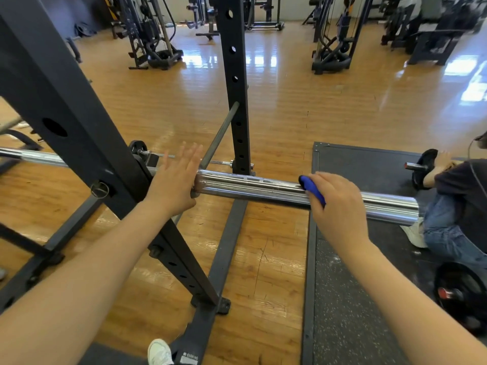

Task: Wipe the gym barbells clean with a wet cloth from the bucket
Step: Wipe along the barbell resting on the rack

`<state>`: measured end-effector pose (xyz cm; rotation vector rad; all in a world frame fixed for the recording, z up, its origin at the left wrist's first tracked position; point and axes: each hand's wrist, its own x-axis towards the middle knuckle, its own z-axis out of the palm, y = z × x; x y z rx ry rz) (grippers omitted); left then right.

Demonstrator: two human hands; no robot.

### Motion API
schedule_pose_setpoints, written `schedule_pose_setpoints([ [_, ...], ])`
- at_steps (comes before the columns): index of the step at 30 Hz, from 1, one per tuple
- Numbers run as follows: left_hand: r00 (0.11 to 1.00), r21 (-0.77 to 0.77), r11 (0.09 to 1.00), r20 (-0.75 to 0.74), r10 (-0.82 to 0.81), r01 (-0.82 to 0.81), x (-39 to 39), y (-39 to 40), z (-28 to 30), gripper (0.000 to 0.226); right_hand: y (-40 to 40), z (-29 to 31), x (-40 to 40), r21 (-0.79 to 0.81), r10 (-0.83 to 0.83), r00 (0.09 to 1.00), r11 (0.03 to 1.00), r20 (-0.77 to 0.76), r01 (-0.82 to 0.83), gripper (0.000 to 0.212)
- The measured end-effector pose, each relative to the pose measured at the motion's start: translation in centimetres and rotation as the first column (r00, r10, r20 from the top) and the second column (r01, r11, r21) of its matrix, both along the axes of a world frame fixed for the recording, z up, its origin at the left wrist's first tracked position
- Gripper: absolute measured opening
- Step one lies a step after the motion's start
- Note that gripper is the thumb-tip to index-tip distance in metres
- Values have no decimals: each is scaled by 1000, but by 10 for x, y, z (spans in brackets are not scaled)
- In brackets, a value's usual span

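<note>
A chrome barbell sleeve [250, 184] lies across the middle of the view, resting on a black squat rack [60, 101]; the thinner bar [31, 155] runs off to the left. My right hand [340, 204] wraps over the sleeve and grips a blue cloth [312, 189] against the metal. My left hand [175, 177] is at the sleeve's inner collar with its fingers straight and spread. No bucket is in view.
Another person [458, 204] crouches at the right by the sleeve's end, beside a second barbell with a black plate [424, 168]. A black rubber mat [355, 259] and a plate [458, 291] lie below. A rack upright [235, 75] stands behind. Gym machines line the far wooden floor.
</note>
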<state>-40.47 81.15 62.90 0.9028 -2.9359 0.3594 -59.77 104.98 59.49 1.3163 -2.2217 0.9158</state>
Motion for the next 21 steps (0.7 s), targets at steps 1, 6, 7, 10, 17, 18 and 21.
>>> schedule_pose_setpoints([
  [1,999,-74,997,-49,-11,7,5,4,-9,108,2,-5,3,12,-4,1000,1000,-21,4,32],
  [6,981,-134,991,-196,-8,-19,4,8,-33,107,28,-27,19,-48,54,990,997,-130,-61,32],
  [7,980,-135,991,-197,-12,-15,2,7,-32,106,31,-30,22,-58,80,989,994,-123,-88,32],
  [10,981,-96,995,-190,-27,9,-1,4,-28,97,35,-23,31,-118,130,989,984,-67,-137,33],
  [17,999,273,962,37,0,-10,-11,-6,14,100,6,-4,0,-31,3,1000,1000,-21,-4,34],
  [18,997,321,946,76,11,-35,-14,-5,20,104,7,-9,0,-23,11,999,1000,-53,-12,33],
  [21,994,343,938,104,18,-52,-16,-2,25,107,18,-26,5,-59,50,987,996,-156,-60,38],
])
